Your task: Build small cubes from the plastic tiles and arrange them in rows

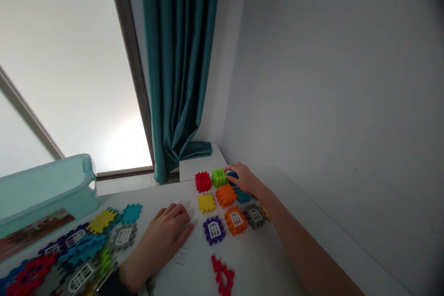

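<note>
My right hand [243, 178] reaches to the back of the group near the wall, its thumb and fingers closed around a dark blue block [232, 175]. Beside its fingertips stand a lime green block [218, 178] and a red block [203, 181]. Just in front are an orange block [226, 195] and a teal piece [242, 195], partly covered by the hand. My left hand [169, 232] rests on the white table, fingers loosely bent and thumb apart, holding nothing. To its right lie a yellow square [207, 203] and a purple window piece [214, 230].
An orange window piece [236, 220] and a grey window piece [255, 216] lie closer to me. A red arched piece [223, 277] is at the front. At left are piled interlocking pieces [83, 247] and a pale teal bin [48, 185]. The wall [333, 115] borders the right.
</note>
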{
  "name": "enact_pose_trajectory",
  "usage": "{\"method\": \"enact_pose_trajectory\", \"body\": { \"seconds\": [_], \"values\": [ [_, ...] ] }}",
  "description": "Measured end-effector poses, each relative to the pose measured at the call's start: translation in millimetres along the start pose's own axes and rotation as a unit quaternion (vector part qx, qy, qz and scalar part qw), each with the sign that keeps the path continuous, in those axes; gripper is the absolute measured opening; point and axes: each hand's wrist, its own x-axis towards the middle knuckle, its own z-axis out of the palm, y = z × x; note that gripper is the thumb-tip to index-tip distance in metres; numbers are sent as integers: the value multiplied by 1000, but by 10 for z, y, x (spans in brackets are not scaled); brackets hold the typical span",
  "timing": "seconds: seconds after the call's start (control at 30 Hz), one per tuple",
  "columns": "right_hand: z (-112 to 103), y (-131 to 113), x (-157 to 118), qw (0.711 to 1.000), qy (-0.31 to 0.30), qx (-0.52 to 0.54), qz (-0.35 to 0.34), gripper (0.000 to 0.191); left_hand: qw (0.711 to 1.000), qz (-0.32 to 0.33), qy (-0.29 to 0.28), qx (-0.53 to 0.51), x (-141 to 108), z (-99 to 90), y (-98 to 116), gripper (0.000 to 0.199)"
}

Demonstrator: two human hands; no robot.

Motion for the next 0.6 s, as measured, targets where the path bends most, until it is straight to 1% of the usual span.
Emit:
{"method": "enact_pose_trajectory", "body": {
  "seconds": [0.1,0.23,0.6],
  "values": [
    [-5,-13,3,1000,-6,3,5,22,999,-20,-29,-1,6,-42,31,22],
    [-10,-20,4,1000,-13,5,10,23,998,-31,-47,-3,14,-72,46,22],
    [-10,-10,-3,1000,-22,10,13,23,999,-24,-38,-7,2,-27,7,19]
  ]
}}
